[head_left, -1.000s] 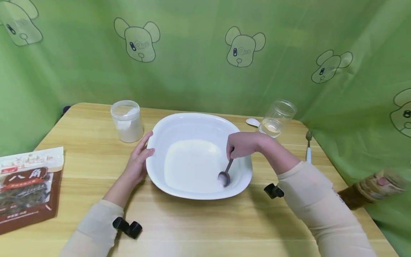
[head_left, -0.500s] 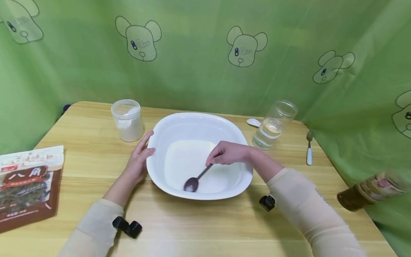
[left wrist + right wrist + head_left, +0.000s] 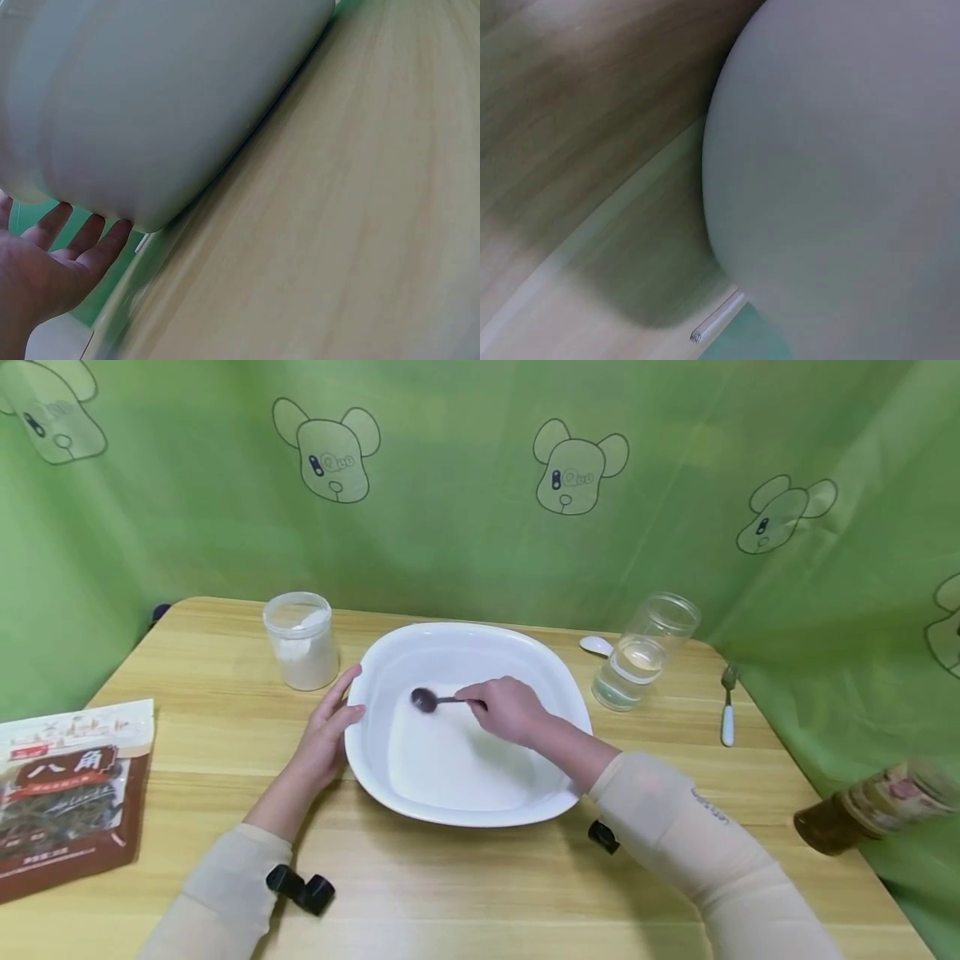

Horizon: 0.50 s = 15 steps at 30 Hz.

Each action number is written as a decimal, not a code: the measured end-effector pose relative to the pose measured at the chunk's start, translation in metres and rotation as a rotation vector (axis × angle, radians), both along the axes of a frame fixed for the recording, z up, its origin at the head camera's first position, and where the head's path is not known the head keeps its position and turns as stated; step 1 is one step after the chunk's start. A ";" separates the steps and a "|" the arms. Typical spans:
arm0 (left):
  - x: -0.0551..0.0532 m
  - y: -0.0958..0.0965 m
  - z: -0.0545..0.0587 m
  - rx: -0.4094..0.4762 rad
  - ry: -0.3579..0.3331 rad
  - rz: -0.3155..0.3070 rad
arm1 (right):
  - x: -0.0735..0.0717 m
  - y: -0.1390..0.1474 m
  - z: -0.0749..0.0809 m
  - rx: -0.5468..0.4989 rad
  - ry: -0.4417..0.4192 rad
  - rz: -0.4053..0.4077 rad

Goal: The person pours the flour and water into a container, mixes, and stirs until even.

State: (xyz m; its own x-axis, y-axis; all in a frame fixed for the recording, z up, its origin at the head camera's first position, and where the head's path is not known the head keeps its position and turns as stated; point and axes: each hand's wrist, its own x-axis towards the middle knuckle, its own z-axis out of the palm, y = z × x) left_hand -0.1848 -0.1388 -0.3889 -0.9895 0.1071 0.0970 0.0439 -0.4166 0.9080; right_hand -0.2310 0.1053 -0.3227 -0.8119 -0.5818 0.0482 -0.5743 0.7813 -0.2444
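A white basin point(image 3: 468, 817) stands on the wooden table. At its left side, my left hand point(image 3: 322, 735) holds the rim, thumb over the edge; in the left wrist view, the fingertips point(image 3: 120, 229) touch its outer wall. My right hand point(image 3: 506, 706) reaches over the right rim and grips the handle of a dark brown spoon point(image 3: 424, 699). The spoon's bowl lies low inside, towards the back left. Whether the pale basin floor bears liquid or powder, I cannot tell. The basin wall point(image 3: 825, 180) hides the right hand in the right wrist view.
A jar of white powder point(image 3: 307, 660) stands behind left. Behind right are a clear jar point(image 3: 626, 672) partly filled with clear liquid and a white spoon point(image 3: 596, 646). A fork point(image 3: 727, 714), a brown-filled bottle point(image 3: 855, 806) and a star-anise bag point(image 3: 67, 802) lie around the sides.
My right hand has swept the brown spoon from the basin's front right, along the front, to the back left. My left hand stays at the rim.
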 end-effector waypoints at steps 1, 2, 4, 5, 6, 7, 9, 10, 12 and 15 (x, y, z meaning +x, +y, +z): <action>0.000 0.000 0.000 -0.001 -0.003 -0.003 | -0.002 0.003 0.001 0.035 0.028 -0.020; 0.000 0.000 0.000 -0.004 -0.007 -0.005 | -0.003 0.007 0.003 0.068 0.052 -0.038; 0.000 0.001 0.000 -0.011 -0.012 -0.005 | -0.005 0.016 0.009 0.139 0.087 -0.072; -0.001 0.001 0.000 -0.013 -0.014 -0.004 | -0.006 0.020 0.013 0.177 0.096 -0.087; -0.001 0.001 0.000 -0.015 -0.014 -0.004 | -0.006 0.024 0.017 0.217 0.099 -0.105; -0.001 0.000 0.000 -0.015 -0.014 -0.003 | -0.005 0.027 0.021 0.265 0.104 -0.116; -0.001 0.000 0.000 -0.015 -0.014 0.002 | -0.003 0.032 0.030 0.367 0.103 -0.132; -0.001 0.000 0.001 -0.015 -0.013 0.004 | -0.001 0.034 0.034 0.413 0.097 -0.139; -0.001 0.000 0.001 -0.012 -0.014 0.006 | 0.003 0.037 0.041 0.482 0.072 -0.138; 0.000 0.001 0.001 -0.010 -0.019 0.001 | 0.010 0.038 0.050 0.511 0.003 -0.126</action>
State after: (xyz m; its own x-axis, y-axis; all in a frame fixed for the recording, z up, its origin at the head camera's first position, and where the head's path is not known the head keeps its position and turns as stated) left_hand -0.1848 -0.1380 -0.3880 -0.9912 0.1074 0.0776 0.0273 -0.4076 0.9128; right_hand -0.2214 0.1438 -0.2724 -0.8775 -0.4293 -0.2139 -0.4681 0.8637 0.1870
